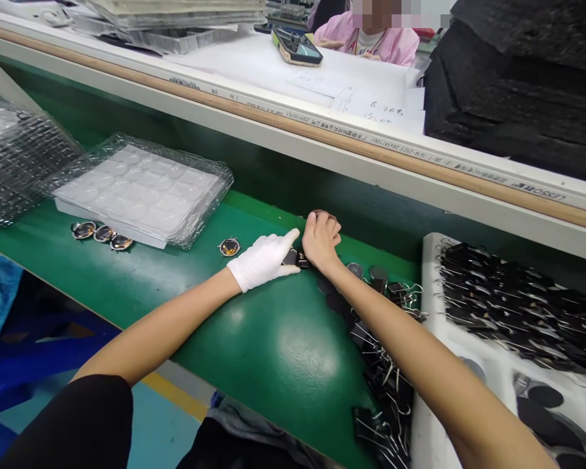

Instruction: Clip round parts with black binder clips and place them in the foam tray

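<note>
My left hand (266, 260), in a white glove, has thumb and finger round a small dark piece with a black binder clip (301, 258) on it, just above the green bench (254, 352). Bare and curled, my right hand (321, 240) is right beside that clip; what its fingers hold, if anything, is hidden. A round watch-like piece (229, 247) with a dark and orange face lies left of the glove. Three similar pieces (104, 234) sit in a row farther left.
Clear plastic trays (141, 192) stand at the left. Loose binder clips (383, 371) are heaped under my right forearm. A white foam tray (432, 339) with clipped black pieces is at the right. Behind the ledge (293, 133), a person in pink (395, 42) sits by a phone (297, 49).
</note>
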The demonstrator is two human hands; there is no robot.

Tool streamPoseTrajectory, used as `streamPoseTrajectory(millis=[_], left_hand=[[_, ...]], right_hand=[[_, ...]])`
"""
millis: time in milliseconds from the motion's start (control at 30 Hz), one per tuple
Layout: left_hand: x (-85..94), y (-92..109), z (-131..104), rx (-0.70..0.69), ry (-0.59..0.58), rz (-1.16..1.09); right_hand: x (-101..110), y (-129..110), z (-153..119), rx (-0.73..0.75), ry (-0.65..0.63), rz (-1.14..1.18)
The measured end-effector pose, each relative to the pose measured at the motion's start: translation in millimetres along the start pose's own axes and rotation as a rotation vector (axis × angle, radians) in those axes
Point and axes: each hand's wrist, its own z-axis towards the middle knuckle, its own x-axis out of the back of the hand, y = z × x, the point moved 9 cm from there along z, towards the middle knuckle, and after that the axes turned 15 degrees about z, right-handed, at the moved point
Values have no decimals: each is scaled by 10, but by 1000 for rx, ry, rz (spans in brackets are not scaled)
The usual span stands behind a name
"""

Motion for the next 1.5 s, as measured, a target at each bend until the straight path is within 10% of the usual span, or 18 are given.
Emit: streamPoseTrajectory(millis=[333,467,600,733,967,1300,1500], left_hand=[[-45,-24,17,-3,45,-5],[48,-10,-46,71,35,54],[247,-7,-170,117,58,163],[310,116,-217,-175,57,150],[209,-28,-197,-150,-40,231],[102,-35,-140,-123,13,149],[104,-121,-120,-58,4,175]], right_hand=[[16,-51,-23,-19,28,49],[321,-252,77,10,2,184],[950,-443,-74,199,-272,141],[1436,-50,-631,175,-587,-295],[1376,371,-1195,203,-783,-225],[1642,256,-919,116,-486,311],[1111,180,-655,-39,-189,230]])
